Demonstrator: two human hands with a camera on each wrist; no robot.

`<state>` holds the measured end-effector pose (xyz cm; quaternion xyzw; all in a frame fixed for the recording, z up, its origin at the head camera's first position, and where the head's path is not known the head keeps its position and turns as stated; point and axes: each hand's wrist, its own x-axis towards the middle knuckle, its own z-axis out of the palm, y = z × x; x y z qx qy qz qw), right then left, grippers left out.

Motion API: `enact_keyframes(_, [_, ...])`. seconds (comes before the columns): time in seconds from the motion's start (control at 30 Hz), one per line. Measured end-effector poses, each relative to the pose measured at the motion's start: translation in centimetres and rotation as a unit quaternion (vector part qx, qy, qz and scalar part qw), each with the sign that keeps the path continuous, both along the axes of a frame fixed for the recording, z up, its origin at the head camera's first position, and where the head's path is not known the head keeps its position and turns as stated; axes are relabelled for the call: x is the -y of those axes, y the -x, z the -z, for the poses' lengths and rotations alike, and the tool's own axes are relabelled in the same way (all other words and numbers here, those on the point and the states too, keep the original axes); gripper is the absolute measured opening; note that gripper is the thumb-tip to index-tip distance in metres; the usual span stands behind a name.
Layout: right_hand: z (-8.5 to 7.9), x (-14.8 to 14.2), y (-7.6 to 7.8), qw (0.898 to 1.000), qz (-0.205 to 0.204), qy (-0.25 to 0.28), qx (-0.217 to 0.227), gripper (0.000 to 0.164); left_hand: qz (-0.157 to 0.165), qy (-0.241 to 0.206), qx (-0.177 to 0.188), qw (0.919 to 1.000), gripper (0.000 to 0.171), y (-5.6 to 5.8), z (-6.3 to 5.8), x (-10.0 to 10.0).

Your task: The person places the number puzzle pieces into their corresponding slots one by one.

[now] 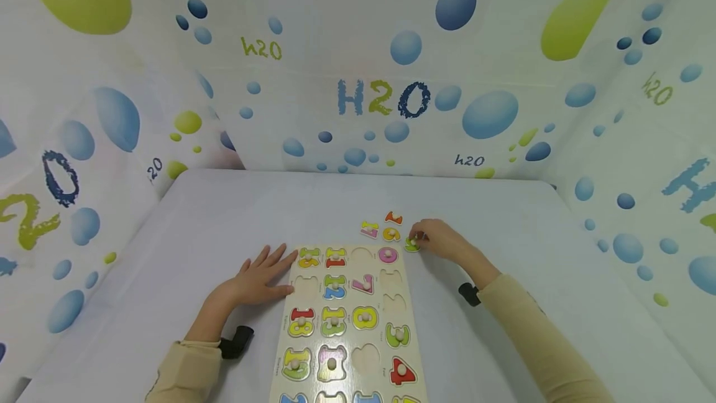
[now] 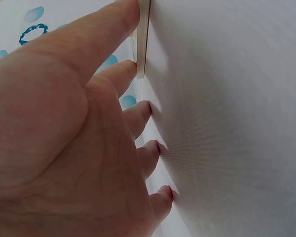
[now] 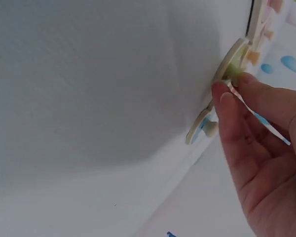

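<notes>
A wooden number puzzle board (image 1: 319, 341) lies on the table, with several coloured knobbed numbers in its recesses and some recesses bare. My left hand (image 1: 254, 282) is spread at its upper left, thumb and index finger against the board's side. In the left wrist view, the other fingertips (image 2: 160, 197) of that hand rest on the white surface. Just off the board's top right corner, my right hand (image 1: 439, 238) pinches a green puzzle piece (image 1: 411, 245) between thumb and fingers. The right wrist view shows that green piece (image 3: 233, 66) close to the tabletop, its knob hidden by the fingertips.
Beyond the board lie loose pieces: an orange one (image 1: 393, 217), a yellow-orange one (image 1: 392, 234) and a pink-and-yellow one (image 1: 370, 229). Black wrist devices (image 1: 237, 342) sit under both forearms. A patterned curtain (image 1: 313, 67) surrounds the white table (image 1: 235, 204).
</notes>
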<state>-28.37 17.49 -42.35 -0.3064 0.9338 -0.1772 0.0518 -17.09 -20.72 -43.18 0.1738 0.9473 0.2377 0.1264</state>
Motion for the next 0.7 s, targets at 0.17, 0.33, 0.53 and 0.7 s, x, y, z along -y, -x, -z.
enact_keyframes(0.17, [0.2,0.3,-0.1,0.999,-0.008,-0.026,-0.019,0.005,0.001,-0.002,-0.001,1.0000,0.073,0.0,-0.1,0.0])
enact_keyframes(0.33, [0.3,0.4,-0.2,0.998,-0.018,-0.045,-0.039,0.008,0.000,-0.002,0.000,1.0000,0.073,0.0,-0.2,0.1])
enact_keyframes(0.53, [0.2,0.1,-0.9,0.998,0.014,-0.027,-0.056,0.006,0.004,-0.003,0.001,1.0000,0.073,0.2,0.0,0.1])
enact_keyframes(0.7, [-0.6,1.2,-4.1,0.997,0.025,0.027,-0.063,0.009,0.002,0.004,0.001,1.0000,0.073,0.3,0.0,0.1])
